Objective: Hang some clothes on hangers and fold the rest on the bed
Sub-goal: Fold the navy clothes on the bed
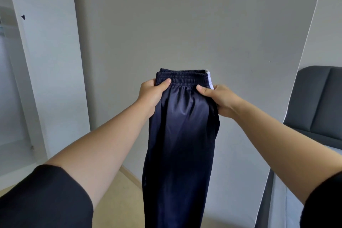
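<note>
A pair of navy track trousers [180, 135] with an elastic waistband and a white side stripe hangs in the air in front of me, folded lengthwise. My left hand [150, 94] pinches the left end of the waistband, thumb on the front. My right hand [217, 99] grips the right edge just under the waistband, beside the white stripe. The trouser legs drop straight down out of the bottom of the view. No hanger is in view.
A plain grey wall [185, 24] faces me. A white wardrobe panel [51, 61] stands at the left with an open compartment beside it. A dark grey padded headboard [318, 102] shows at the right edge. Light wooden floor [118, 200] lies below.
</note>
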The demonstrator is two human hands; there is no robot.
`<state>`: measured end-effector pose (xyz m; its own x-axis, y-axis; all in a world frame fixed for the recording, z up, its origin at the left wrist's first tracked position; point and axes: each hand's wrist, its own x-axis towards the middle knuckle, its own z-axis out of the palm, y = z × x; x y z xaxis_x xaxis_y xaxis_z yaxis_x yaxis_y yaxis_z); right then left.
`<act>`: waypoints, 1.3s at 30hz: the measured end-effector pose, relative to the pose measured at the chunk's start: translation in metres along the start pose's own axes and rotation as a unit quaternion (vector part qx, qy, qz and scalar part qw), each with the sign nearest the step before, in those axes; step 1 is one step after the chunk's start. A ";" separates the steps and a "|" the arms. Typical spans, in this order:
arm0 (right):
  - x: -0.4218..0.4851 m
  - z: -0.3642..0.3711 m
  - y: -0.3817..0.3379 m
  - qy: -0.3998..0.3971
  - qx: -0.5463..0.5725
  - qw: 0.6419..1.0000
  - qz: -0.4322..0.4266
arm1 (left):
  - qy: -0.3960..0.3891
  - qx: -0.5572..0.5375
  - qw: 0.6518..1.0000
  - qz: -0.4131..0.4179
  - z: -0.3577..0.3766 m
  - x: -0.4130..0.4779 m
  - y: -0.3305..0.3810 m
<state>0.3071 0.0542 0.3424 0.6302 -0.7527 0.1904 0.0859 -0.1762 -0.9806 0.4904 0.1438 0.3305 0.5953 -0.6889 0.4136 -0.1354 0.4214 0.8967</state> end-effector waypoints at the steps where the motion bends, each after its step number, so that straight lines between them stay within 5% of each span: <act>1: 0.000 -0.002 -0.002 0.021 -0.013 1.000 -0.002 | 0.006 0.021 1.000 0.005 0.005 0.001 -0.003; 8: -0.018 -0.039 -0.065 0.252 -0.042 0.961 -0.105 | -0.013 0.199 0.968 0.151 0.075 0.014 0.058; 14: -0.086 -0.099 -0.191 0.399 -0.079 0.883 -0.232 | -0.047 0.167 0.940 0.294 0.165 -0.001 0.180; 19: -0.169 -0.128 -0.280 0.465 -0.084 0.828 -0.302 | -0.082 0.099 0.933 0.336 0.219 -0.044 0.275; 23: -0.222 -0.149 -0.314 0.451 -0.093 0.861 -0.215 | -0.169 0.029 0.956 0.238 0.252 -0.074 0.310; 28: -0.255 -0.198 -0.307 0.263 -0.105 0.951 -0.124 | -0.322 0.001 0.941 0.102 0.279 -0.086 0.301; 32: -0.262 -0.240 -0.297 0.288 -0.222 0.932 -0.001 | -0.315 0.152 0.933 0.091 0.299 -0.082 0.283; 35: -0.248 -0.275 -0.275 0.295 -0.284 0.906 0.110 | -0.340 0.262 0.903 -0.009 0.329 -0.076 0.259; 39: -0.219 -0.312 -0.208 0.287 -0.224 0.910 0.199 | -0.385 0.233 0.886 -0.113 0.387 -0.076 0.202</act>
<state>-0.0896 0.0574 0.5195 0.0253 -0.9981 -0.0567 -0.4657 0.0385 -0.8841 0.1117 0.0531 0.5409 -0.0446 -0.9982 0.0391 -0.5004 0.0562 0.8640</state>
